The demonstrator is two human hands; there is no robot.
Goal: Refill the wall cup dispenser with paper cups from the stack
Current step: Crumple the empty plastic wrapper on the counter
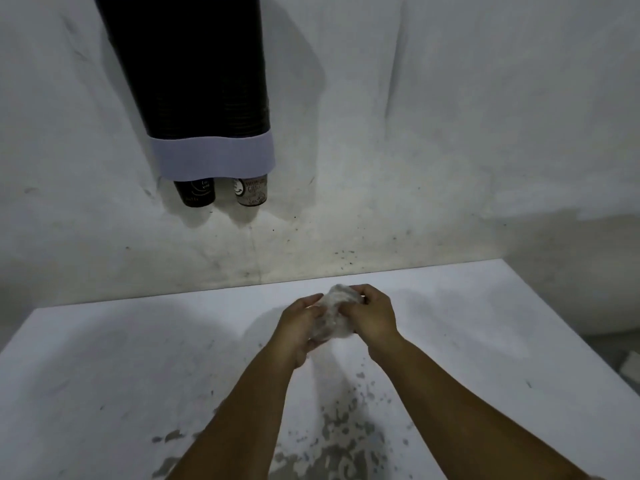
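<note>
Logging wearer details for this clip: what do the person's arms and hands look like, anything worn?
Both forearms are bare up to the frame edge: no sleeves show. The left hand and right hand wear no gloves; no watch, ring or wristband is visible.

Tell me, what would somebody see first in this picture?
Probably the two hands, left hand and right hand, closed around a crumpled whitish bundle above the white table. Next, the dark cup dispenser on the wall, upper left, with a black cup and a white cup poking out below.

Both forearms extended, left grip (300, 325) and right grip (374, 315) clenched together.
</note>
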